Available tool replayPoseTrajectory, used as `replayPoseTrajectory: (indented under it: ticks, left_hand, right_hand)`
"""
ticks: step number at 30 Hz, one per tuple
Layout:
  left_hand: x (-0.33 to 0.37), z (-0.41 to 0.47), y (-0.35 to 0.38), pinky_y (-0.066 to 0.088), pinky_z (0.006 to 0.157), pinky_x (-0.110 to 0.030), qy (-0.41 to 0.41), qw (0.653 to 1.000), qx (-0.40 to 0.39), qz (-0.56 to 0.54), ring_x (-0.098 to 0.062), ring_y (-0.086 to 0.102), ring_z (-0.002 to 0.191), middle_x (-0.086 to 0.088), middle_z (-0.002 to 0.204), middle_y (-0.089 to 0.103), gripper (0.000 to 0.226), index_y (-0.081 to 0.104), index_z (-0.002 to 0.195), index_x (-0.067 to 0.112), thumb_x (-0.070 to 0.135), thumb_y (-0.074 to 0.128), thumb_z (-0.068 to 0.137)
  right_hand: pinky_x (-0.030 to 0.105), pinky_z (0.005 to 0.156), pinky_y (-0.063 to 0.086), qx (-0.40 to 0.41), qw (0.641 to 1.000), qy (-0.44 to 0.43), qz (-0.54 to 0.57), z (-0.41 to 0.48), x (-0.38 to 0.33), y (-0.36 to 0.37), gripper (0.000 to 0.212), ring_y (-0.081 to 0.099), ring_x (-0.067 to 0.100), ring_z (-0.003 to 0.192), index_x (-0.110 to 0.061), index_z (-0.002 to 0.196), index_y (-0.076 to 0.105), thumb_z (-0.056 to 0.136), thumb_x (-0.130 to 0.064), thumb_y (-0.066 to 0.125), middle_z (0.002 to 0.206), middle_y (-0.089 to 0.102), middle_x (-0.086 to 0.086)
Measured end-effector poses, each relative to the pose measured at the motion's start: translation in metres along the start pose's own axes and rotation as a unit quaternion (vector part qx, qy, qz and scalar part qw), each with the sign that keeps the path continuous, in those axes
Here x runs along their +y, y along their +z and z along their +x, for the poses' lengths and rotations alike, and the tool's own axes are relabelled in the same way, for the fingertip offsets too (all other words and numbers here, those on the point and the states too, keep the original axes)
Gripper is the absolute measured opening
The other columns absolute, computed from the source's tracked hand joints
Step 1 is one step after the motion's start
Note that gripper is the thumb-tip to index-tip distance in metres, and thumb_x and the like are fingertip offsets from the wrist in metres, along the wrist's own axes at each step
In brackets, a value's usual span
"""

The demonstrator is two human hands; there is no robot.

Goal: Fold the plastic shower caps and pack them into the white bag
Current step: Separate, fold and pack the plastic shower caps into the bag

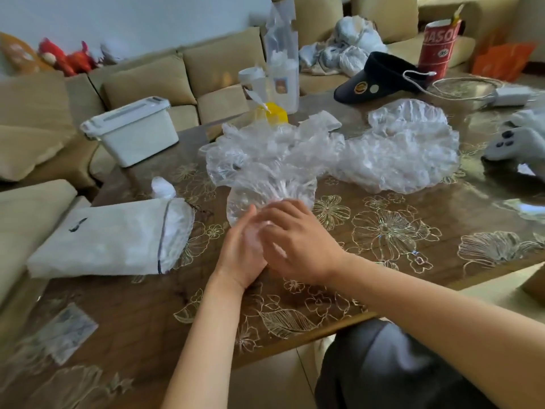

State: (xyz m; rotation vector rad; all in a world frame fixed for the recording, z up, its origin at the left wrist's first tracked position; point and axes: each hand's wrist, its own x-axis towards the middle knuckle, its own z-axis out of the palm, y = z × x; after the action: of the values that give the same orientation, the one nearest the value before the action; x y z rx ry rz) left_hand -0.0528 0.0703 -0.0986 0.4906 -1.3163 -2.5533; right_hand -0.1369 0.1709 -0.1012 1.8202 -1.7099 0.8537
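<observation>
Knee (383,370) in dark cloth at the near edge of the bench (141,308), brown with gold flower outlines under a glossy cover. Small flat packet (66,333) near the left corner. Both forearms stretched in to the middle.

Left hand (243,252) set on its edge, fingers mostly straight, palm pressed to the gathered end of a clear shower cap (265,178). Right hand (298,240) arched over from the other side, fingers curled round that same bunched end; some blur there. Rest of the shower cap fanned out away from the hands, crumpled, lying on the bench.

Left of the hands, apart from them: white bag (109,234) on its side, mouth turned toward the hands, clear plastic showing inside the opening. Small white wad (162,187) just behind the mouth.

Further right and back, touching the fanned edge: heap of loose caps (407,149). Grey game controller (513,143) at the right edge.

Behind the caps, yellow block (275,115) and tall clear pouch (281,54), upright. White lidded box (132,128) by the far-left corner. Black visor (380,79), white charger (513,95) with coiled cable, red tube (439,51) furthest back. Beige sofa (206,66) around, red plush toys (67,57) on top.
</observation>
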Motion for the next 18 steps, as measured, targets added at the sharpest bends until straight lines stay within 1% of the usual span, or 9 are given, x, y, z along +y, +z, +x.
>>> replayPoseTrajectory:
  ticks: [1, 3, 5, 6, 8, 10, 11, 15, 18]
  left_hand:
    - [0.003, 0.001, -0.003, 0.046, 0.063, -0.004, -0.017, 0.997, -0.013, -0.068, 0.006, 0.064, 0.073, 0.023, 0.062, 0.066, 0.035, 0.053, 0.120, -0.001, 0.016, 0.029, 0.103]
    - [0.001, 0.002, -0.002, 0.053, 0.060, -0.015, 0.004, 0.999, 0.007, -0.046, 0.000, 0.066, 0.065, 0.010, 0.064, 0.069, 0.033, 0.053, 0.118, 0.004, 0.023, 0.031, 0.102]
    - [0.000, 0.002, -0.006, 0.056, 0.077, -0.029, 0.024, 0.996, 0.058, -0.055, -0.016, 0.068, 0.082, -0.007, 0.087, 0.072, 0.037, 0.059, 0.115, 0.009, 0.033, 0.037, 0.097]
    - [0.001, 0.002, -0.008, 0.050, 0.090, -0.034, 0.030, 0.996, 0.056, -0.056, -0.021, 0.066, 0.095, -0.012, 0.102, 0.070, 0.043, 0.064, 0.114, 0.008, 0.036, 0.037, 0.096]
    - [0.000, 0.000, -0.011, 0.041, 0.101, -0.040, 0.037, 0.998, 0.045, -0.038, -0.025, 0.062, 0.107, -0.016, 0.120, 0.063, 0.052, 0.070, 0.109, 0.004, 0.039, 0.036, 0.095]
    - [0.000, 0.001, -0.011, 0.042, 0.101, -0.040, 0.034, 0.999, 0.024, -0.032, -0.026, 0.061, 0.111, -0.016, 0.127, 0.059, 0.052, 0.069, 0.112, 0.003, 0.040, 0.037, 0.094]
    - [0.001, 0.000, -0.009, 0.043, 0.102, -0.039, 0.034, 0.999, 0.004, -0.028, -0.026, 0.058, 0.116, -0.016, 0.131, 0.057, 0.051, 0.067, 0.116, 0.003, 0.040, 0.039, 0.093]
    - [0.001, -0.004, 0.001, 0.030, 0.109, -0.048, 0.020, 0.998, -0.067, 0.001, -0.034, 0.043, 0.131, -0.026, 0.141, 0.043, 0.068, 0.042, 0.132, -0.011, 0.035, 0.061, 0.087]
    - [-0.001, -0.004, -0.001, 0.043, 0.102, -0.044, 0.021, 0.998, -0.051, 0.021, -0.032, 0.054, 0.120, -0.022, 0.125, 0.057, 0.055, 0.046, 0.133, -0.004, 0.036, 0.039, 0.095]
  right_hand:
    - [0.037, 0.089, 0.037, 0.045, 0.998, 0.032, -0.005, 0.005, 0.001, -0.002, 0.021, 0.058, 0.030, 0.102, -0.005, 0.077, 0.067, 0.081, -0.018, 0.051, 0.104, 0.067, 0.013]
    - [0.033, 0.091, 0.033, 0.115, 0.986, 0.123, -0.002, 0.015, 0.008, -0.007, 0.023, 0.051, 0.027, 0.108, -0.006, 0.089, 0.068, 0.081, -0.019, 0.050, 0.112, 0.062, 0.014]
    - [0.030, 0.097, 0.032, 0.141, 0.945, 0.288, 0.068, 0.022, 0.013, -0.016, 0.031, 0.043, 0.021, 0.113, -0.009, 0.109, 0.061, 0.084, -0.025, 0.051, 0.121, 0.052, 0.011]
    - [0.032, 0.100, 0.033, 0.140, 0.904, 0.380, 0.137, 0.024, 0.016, -0.021, 0.036, 0.042, 0.019, 0.115, -0.011, 0.118, 0.055, 0.087, -0.029, 0.054, 0.125, 0.047, 0.009]
    - [0.036, 0.101, 0.039, 0.109, 0.769, 0.541, 0.322, 0.020, 0.024, -0.028, 0.058, 0.045, 0.021, 0.117, -0.012, 0.131, 0.041, 0.086, -0.039, 0.064, 0.132, 0.042, 0.009]
    - [0.036, 0.092, 0.046, 0.061, 0.631, 0.604, 0.483, 0.015, 0.033, -0.033, 0.089, 0.053, 0.024, 0.113, -0.008, 0.139, 0.033, 0.072, -0.053, 0.071, 0.132, 0.047, 0.013]
    - [0.036, 0.088, 0.050, 0.026, 0.609, 0.597, 0.522, 0.015, 0.035, -0.037, 0.096, 0.058, 0.024, 0.108, -0.006, 0.137, 0.036, 0.064, -0.058, 0.070, 0.127, 0.054, 0.013]
    - [0.036, 0.077, 0.056, -0.089, 0.640, 0.551, 0.528, 0.018, 0.025, -0.043, 0.063, 0.069, 0.020, 0.085, -0.001, 0.111, 0.059, 0.070, -0.047, 0.071, 0.098, 0.070, 0.010]
    - [0.034, 0.068, 0.057, -0.068, 0.606, 0.609, 0.507, 0.012, 0.024, -0.040, 0.016, 0.064, 0.022, 0.077, 0.002, 0.099, 0.061, 0.085, -0.005, 0.065, 0.100, 0.066, 0.016]
